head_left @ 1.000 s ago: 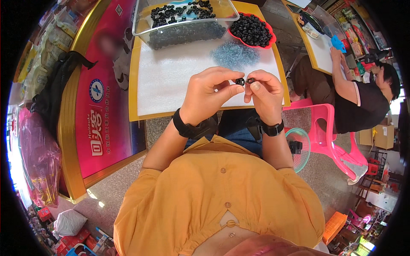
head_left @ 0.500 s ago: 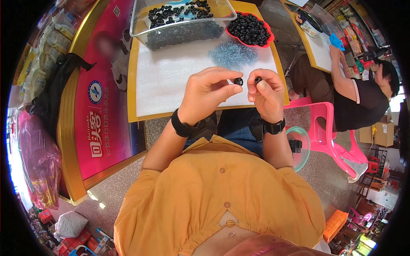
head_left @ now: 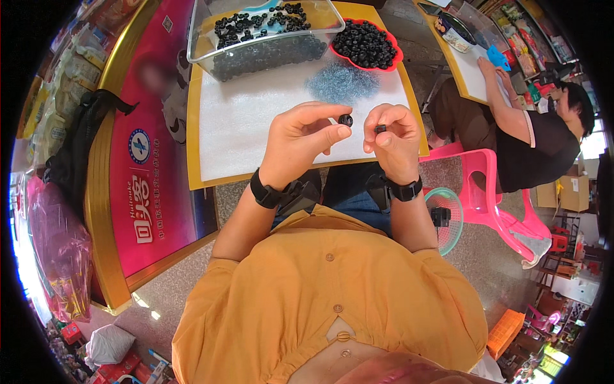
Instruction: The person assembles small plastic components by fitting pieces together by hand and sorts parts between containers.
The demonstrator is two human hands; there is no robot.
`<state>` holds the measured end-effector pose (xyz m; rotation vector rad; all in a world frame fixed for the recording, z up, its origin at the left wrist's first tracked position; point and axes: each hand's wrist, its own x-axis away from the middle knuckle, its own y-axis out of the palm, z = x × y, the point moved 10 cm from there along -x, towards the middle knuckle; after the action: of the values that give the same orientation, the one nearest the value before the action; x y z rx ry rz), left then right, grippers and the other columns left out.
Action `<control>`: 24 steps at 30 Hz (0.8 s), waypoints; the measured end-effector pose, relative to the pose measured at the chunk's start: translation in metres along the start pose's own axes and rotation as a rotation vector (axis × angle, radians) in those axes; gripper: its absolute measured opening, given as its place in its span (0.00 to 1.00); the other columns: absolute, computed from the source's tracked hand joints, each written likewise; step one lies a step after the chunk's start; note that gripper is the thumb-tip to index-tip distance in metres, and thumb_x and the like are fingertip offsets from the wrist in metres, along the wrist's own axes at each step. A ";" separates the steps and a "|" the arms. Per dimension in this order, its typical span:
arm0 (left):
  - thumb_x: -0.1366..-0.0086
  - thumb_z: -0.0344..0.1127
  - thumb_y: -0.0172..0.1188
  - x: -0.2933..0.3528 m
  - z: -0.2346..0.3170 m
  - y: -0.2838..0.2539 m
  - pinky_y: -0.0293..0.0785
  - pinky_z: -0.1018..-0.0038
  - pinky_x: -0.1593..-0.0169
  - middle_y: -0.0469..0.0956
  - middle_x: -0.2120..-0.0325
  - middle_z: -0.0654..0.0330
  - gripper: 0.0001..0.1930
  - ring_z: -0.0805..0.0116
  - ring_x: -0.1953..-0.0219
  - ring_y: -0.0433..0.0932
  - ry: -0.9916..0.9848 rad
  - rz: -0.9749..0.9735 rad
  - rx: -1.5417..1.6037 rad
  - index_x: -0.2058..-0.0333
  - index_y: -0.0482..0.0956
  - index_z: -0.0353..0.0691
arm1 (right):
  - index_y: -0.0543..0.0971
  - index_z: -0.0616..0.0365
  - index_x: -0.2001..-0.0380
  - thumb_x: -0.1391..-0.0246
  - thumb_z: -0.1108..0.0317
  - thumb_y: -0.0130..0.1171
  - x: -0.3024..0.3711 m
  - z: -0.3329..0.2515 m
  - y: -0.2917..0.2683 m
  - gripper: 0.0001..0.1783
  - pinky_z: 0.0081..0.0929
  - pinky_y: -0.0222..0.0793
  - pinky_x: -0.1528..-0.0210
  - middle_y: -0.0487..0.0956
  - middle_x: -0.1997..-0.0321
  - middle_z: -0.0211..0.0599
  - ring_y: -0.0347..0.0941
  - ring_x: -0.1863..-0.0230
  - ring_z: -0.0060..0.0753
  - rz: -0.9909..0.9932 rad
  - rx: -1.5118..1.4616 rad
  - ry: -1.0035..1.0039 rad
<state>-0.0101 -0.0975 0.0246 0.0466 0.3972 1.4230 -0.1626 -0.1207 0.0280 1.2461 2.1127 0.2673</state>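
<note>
Both hands are up over the near edge of the bench (head_left: 211, 128), just apart from each other. The left hand (head_left: 300, 144) pinches a small black ring-shaped bead (head_left: 345, 120) between thumb and forefinger, fingers narrow and closed on it; the bead is round, dark and glossy, with a hole showing through its middle. The right hand (head_left: 393, 137) is curled tight, its fingers (head_left: 384, 118) closed on a second small black piece (head_left: 380, 128), mostly hidden, so its shape cannot be told. The two pieces sit near each other, not touching.

On the bench lies a white foam sheet (head_left: 256, 121). Just beyond the hands rests a loose grey-blue heap of tiny metal rings (head_left: 341, 82). Farther off, a red scalloped bowl full of black beads (head_left: 366, 45) sits on the right, and a clear plastic tub (head_left: 268, 38) holding more black beads stands to its left.

Each wrist carries a black watch-style band. At far right another person in a dark top (head_left: 543, 141) sits by a pink plastic chair (head_left: 492, 198).
</note>
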 end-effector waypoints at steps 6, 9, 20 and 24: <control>0.42 0.27 0.70 0.001 0.000 0.000 0.71 0.83 0.74 0.79 0.66 0.62 0.14 0.80 0.73 0.74 0.005 -0.004 -0.003 0.56 0.85 0.38 | 0.74 0.60 0.63 0.51 0.81 0.67 0.000 -0.001 0.000 0.14 0.24 0.76 0.71 0.78 0.61 0.45 0.75 0.72 0.29 0.016 0.019 0.014; 0.42 0.27 0.70 0.001 0.001 0.002 0.71 0.83 0.74 0.79 0.66 0.62 0.14 0.80 0.72 0.74 0.002 -0.010 -0.001 0.56 0.85 0.38 | 0.75 0.61 0.63 0.50 0.81 0.67 0.001 -0.002 0.002 0.13 0.24 0.76 0.71 0.79 0.62 0.45 0.75 0.71 0.28 0.012 0.016 0.027; 0.42 0.28 0.70 0.003 0.003 0.004 0.70 0.83 0.74 0.79 0.66 0.63 0.14 0.80 0.72 0.74 0.003 -0.022 -0.048 0.56 0.85 0.39 | 0.76 0.63 0.62 0.51 0.79 0.68 0.001 -0.007 0.002 0.14 0.23 0.75 0.74 0.77 0.66 0.42 0.74 0.73 0.27 -0.005 -0.008 -0.032; 0.42 0.28 0.70 0.003 0.002 0.005 0.70 0.83 0.74 0.79 0.66 0.63 0.14 0.80 0.72 0.74 -0.007 -0.028 -0.041 0.56 0.85 0.39 | 0.75 0.62 0.62 0.51 0.79 0.68 0.001 -0.008 0.003 0.14 0.23 0.75 0.75 0.77 0.66 0.42 0.74 0.74 0.27 -0.007 -0.001 -0.049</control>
<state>-0.0135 -0.0936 0.0274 0.0129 0.3610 1.4028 -0.1657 -0.1168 0.0351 1.2319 2.0750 0.2329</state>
